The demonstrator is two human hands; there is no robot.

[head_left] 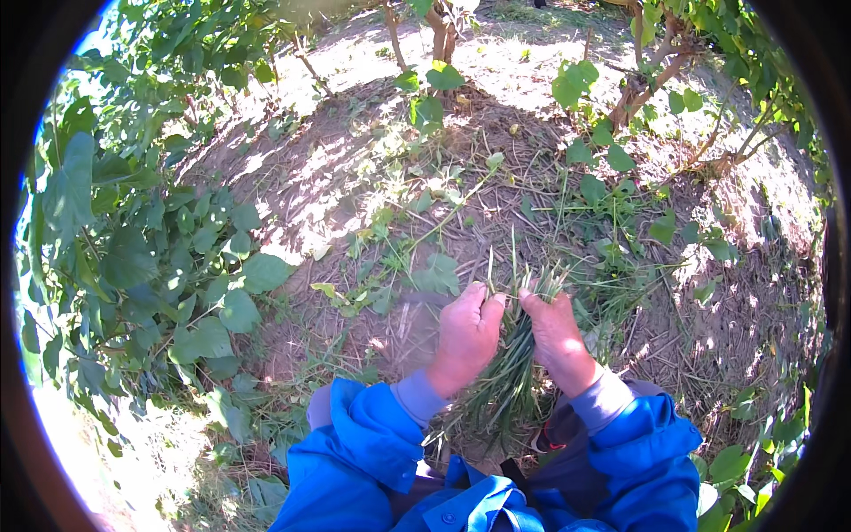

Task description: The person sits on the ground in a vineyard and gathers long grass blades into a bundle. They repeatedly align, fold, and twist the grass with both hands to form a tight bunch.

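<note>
Bundle of grass [512, 363], long green blades, loose cut tips

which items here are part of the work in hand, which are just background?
In hand:
left hand
right hand
bundle of long green grass stalks

Lying about:
broad-leaved green shrub
dry straw litter on the ground
thin woody stems
</note>
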